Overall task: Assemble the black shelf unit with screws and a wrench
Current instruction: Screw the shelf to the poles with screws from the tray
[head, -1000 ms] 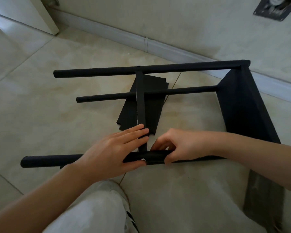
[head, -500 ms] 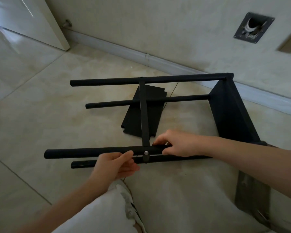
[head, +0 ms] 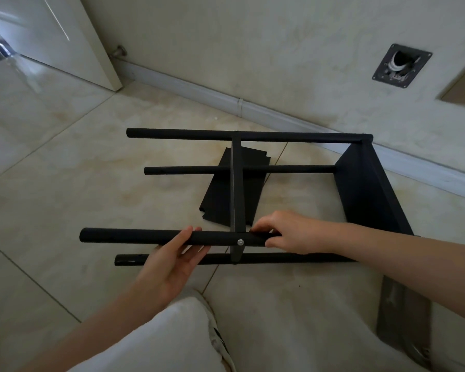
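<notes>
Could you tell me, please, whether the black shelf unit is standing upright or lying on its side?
On its side: the shelf unit's poles run level above the floor.

The left hand (head: 172, 261) reached up from the lower left, palm turned up, its fingers (head: 184, 238) curled round a pole (head: 134, 236) from beneath, tips showing over the top edge. The right hand (head: 285, 233) came in from the right on a nearly level forearm, back of the hand up, fingers bent down and pinching the same pole just right of a screw (head: 240, 241). Both forearms were bare.
</notes>
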